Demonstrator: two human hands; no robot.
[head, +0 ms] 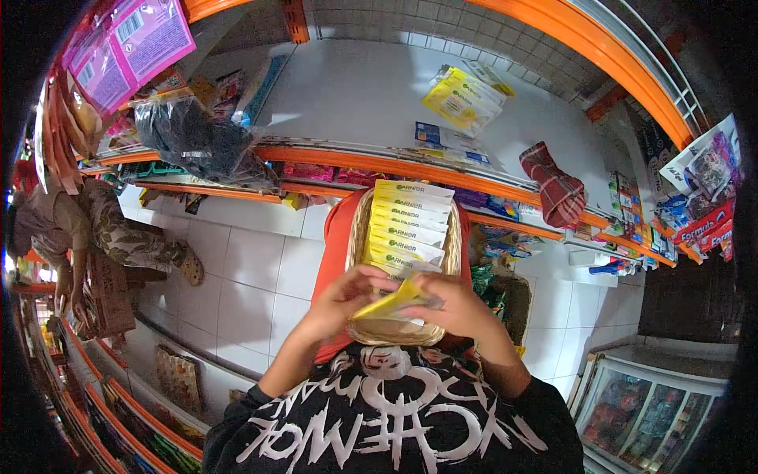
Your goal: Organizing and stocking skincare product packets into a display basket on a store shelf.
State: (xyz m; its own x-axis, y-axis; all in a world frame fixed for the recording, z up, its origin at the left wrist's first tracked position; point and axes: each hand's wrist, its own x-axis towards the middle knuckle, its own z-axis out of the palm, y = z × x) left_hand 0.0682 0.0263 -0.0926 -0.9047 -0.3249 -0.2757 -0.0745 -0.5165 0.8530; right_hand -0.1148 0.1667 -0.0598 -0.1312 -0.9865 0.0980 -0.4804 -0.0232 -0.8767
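Observation:
A woven wicker basket (455, 237) rests on an orange-red surface before me. Overlapping yellow-and-white Garnier sachets (408, 230) fill it in a row. My right hand (447, 301) grips a yellow sachet (391, 302) above the basket's near end. At the left edge of that sachet is my left hand (349, 296), its fingers blurred and bent; whether it grips the sachet is unclear. More Garnier sachets (462, 98) lie fanned on the white shelf (355, 89) beyond the basket.
Orange shelf edges (379, 163) cross beyond the basket. A dark plastic-wrapped bundle (195, 139) and a folded plaid cloth (553, 183) lie on the shelf. At the left, another person (89, 231) handles a cardboard box (112, 290). A glass-topped freezer (645, 409) stands at lower right.

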